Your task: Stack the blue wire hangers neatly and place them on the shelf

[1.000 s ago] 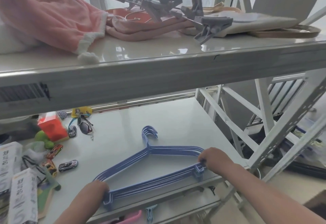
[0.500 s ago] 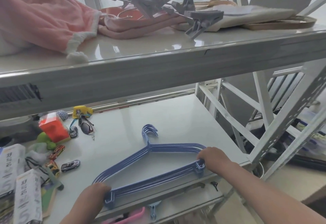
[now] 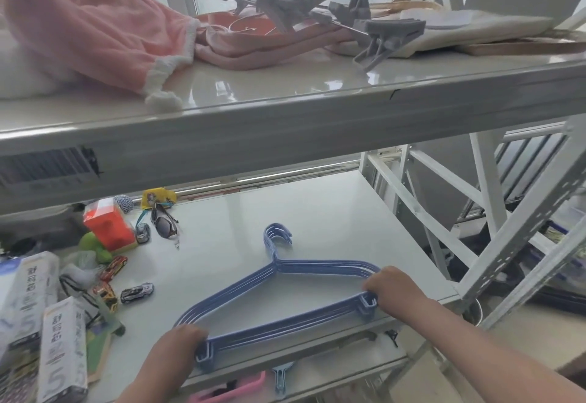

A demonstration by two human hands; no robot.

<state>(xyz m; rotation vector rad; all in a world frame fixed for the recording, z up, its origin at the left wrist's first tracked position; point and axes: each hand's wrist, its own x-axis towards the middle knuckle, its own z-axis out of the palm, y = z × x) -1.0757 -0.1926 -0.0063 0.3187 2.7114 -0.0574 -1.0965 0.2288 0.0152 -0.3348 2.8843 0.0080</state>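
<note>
A stack of several blue wire hangers (image 3: 285,317) lies flat on the middle shelf (image 3: 317,212), hooks pointing away from me. My left hand (image 3: 177,348) grips the stack's left end near the shelf's front edge. At the stack's right end, my right hand (image 3: 393,288) holds the corner. The hangers sit closely aligned, one on another.
Toy cars (image 3: 137,292), an orange box (image 3: 109,225), sunglasses (image 3: 165,225) and white cartons (image 3: 61,352) crowd the shelf's left side. The upper shelf (image 3: 285,117) overhangs, carrying pink cloth (image 3: 82,28) and grey clip hangers (image 3: 374,31). White frame struts (image 3: 523,244) stand at right.
The hanger stack and both hands have barely shifted on the shelf. The view has tilted slightly.
</note>
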